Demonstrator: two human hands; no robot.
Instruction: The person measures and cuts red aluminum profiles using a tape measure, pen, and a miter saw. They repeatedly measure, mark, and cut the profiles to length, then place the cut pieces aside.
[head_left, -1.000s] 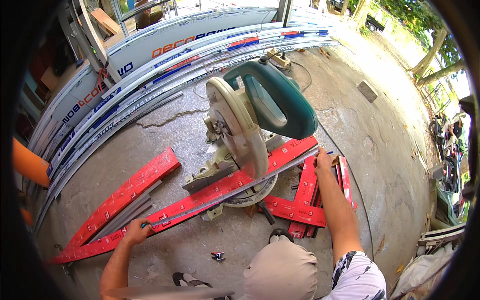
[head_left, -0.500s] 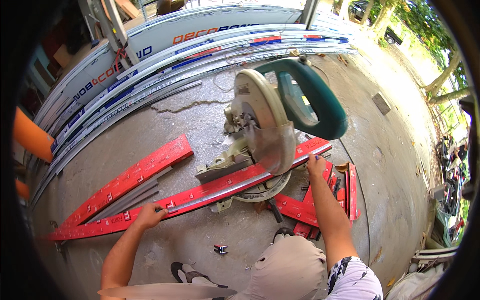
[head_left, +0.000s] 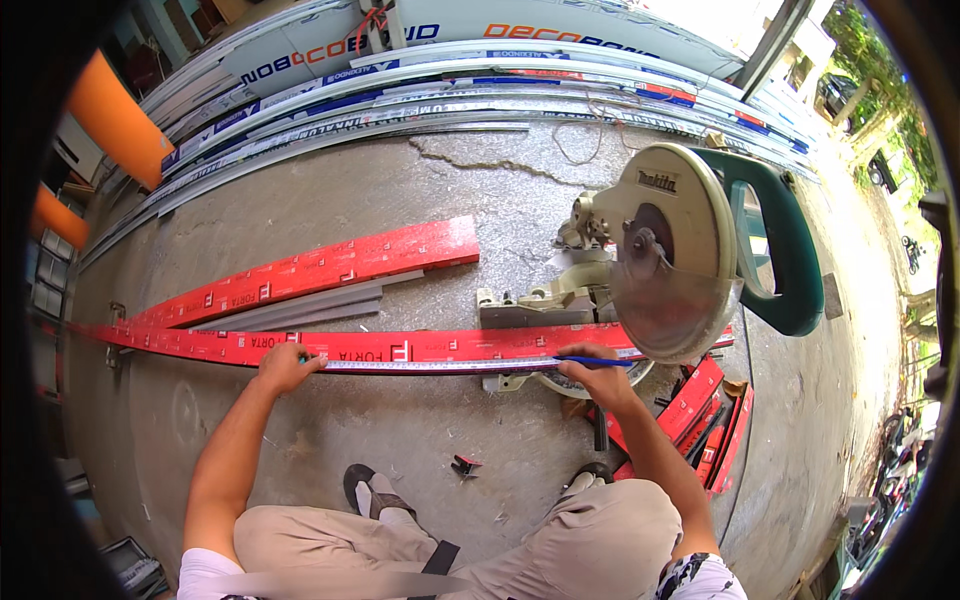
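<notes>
A long bar wrapped in red film [head_left: 470, 345] lies across the base of a miter saw [head_left: 670, 245]. Along its near edge runs a long, thin silver ruler [head_left: 440, 366]. My left hand [head_left: 284, 368] is closed at the ruler's left end, fingertips pinching it against the bar. In my right hand [head_left: 597, 378] is a blue pen [head_left: 598, 360], held flat above the ruler near the saw, its tip toward the left. The saw's head is raised, with a clear guard over its blade and a green handle. What lies under my right fingers is hidden.
Another red-wrapped bar [head_left: 330, 262] lies behind, beside bare grey bars [head_left: 310, 308]. Red offcuts [head_left: 690, 410] are heaped right of the saw. A small cut piece [head_left: 465, 466] sits between my feet. Long wrapped profiles [head_left: 420, 105] line the back; orange pipes [head_left: 120, 115] stand left.
My right hand has slid left along the bar, from beyond the saw blade to short of it, and the pen now shows fully. The view has swung left. My left hand keeps its pinch.
</notes>
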